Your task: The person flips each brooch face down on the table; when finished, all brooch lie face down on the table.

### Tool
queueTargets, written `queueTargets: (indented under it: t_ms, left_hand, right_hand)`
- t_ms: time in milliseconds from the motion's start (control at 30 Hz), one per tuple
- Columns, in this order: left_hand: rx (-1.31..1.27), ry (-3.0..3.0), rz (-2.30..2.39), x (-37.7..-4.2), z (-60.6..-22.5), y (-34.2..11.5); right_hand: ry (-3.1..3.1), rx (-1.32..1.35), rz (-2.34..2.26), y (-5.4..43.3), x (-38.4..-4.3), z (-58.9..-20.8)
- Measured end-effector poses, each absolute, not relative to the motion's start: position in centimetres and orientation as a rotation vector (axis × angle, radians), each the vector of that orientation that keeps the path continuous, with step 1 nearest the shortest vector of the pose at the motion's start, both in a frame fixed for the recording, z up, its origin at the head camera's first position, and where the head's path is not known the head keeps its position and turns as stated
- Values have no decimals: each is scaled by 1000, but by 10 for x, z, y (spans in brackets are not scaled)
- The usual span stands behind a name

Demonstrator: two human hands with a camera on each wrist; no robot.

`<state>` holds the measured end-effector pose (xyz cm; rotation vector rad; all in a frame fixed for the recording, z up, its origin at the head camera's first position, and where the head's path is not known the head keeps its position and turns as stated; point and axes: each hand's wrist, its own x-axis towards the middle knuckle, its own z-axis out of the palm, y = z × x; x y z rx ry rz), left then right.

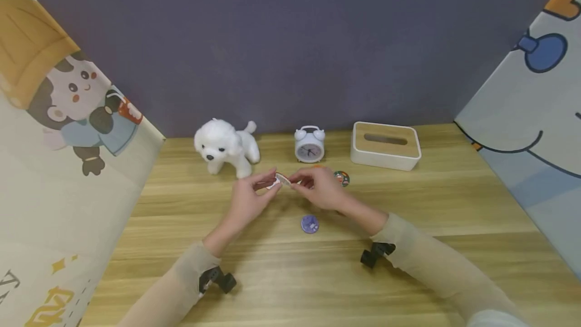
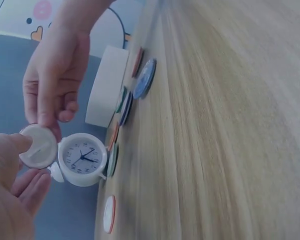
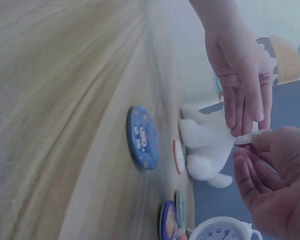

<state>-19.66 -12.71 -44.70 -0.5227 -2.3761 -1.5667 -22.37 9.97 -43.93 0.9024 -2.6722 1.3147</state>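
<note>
Both hands meet over the table around one round button badge (image 1: 283,179). My left hand (image 1: 247,198) pinches it at one side between thumb and fingers. From the other side, my right hand (image 1: 324,188) grips its edge with thumb and fingertips. In the left wrist view the white back of the held badge (image 2: 38,150) faces the camera, with a pin across it; its front is hidden there. A purple-blue badge (image 1: 310,224) lies flat on the table, nearer me than the hands. A dark, multicoloured badge (image 1: 342,178) lies just beyond the right hand.
A white plush dog (image 1: 222,145) stands at the back left, a white twin-bell alarm clock (image 1: 309,150) at the back middle. Right of it sits a tissue box (image 1: 386,159) with a wooden top. Several more badges, one white with an orange rim (image 2: 109,214), lie near the clock.
</note>
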Motion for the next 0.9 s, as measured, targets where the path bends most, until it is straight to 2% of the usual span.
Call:
queueTargets:
  t_ms: [300,600,900]
  left_hand:
    - [-608,-2339,-1264,-195,-445,-125]
    - [-552,-2404,-1256,-195,-445,-125]
    - [-605,-2458,-1246,-193,-450,-130]
  right_hand:
    - [-2566,826,1468,98,-222,-433]
    - [-2585,887,1491,98,-223,-433]
    - [-2652,950,1416,96,-226,-437]
